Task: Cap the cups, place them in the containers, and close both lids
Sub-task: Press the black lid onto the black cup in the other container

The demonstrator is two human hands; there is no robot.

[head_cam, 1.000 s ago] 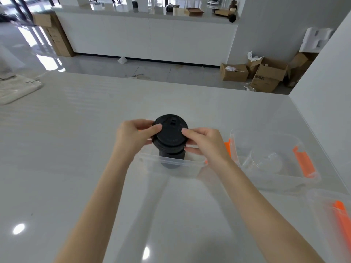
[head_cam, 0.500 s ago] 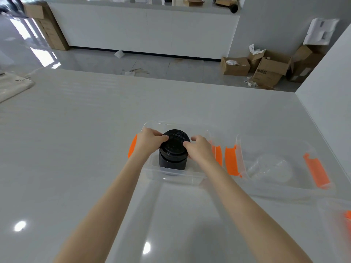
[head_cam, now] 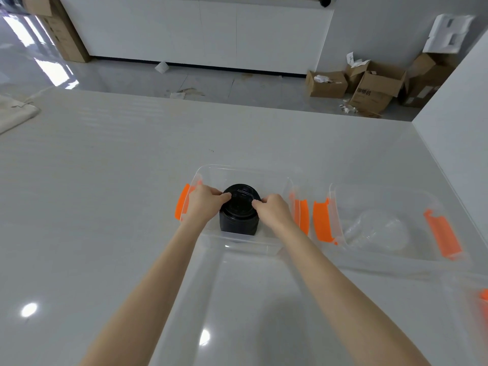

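A black cup (head_cam: 239, 223) with a black lid on top stands upright inside a clear container (head_cam: 243, 173) with orange latches, in the middle of the white table. My left hand (head_cam: 204, 206) grips the lid's left rim and my right hand (head_cam: 273, 211) grips its right rim. To the right lies a second clear container (head_cam: 390, 256) with orange latches, holding a clear capped cup (head_cam: 377, 229) on its side.
A clear lid (head_cam: 237, 299) lies flat in front of the first container, under my forearms. Another clear lid with an orange latch (head_cam: 484, 295) shows at the right edge. A white wall (head_cam: 454, 143) bounds the table's right side. A cloth (head_cam: 14, 113) lies far left.
Both hands have lowered the black cup from above the container down into it, and it now stands on the container's floor.
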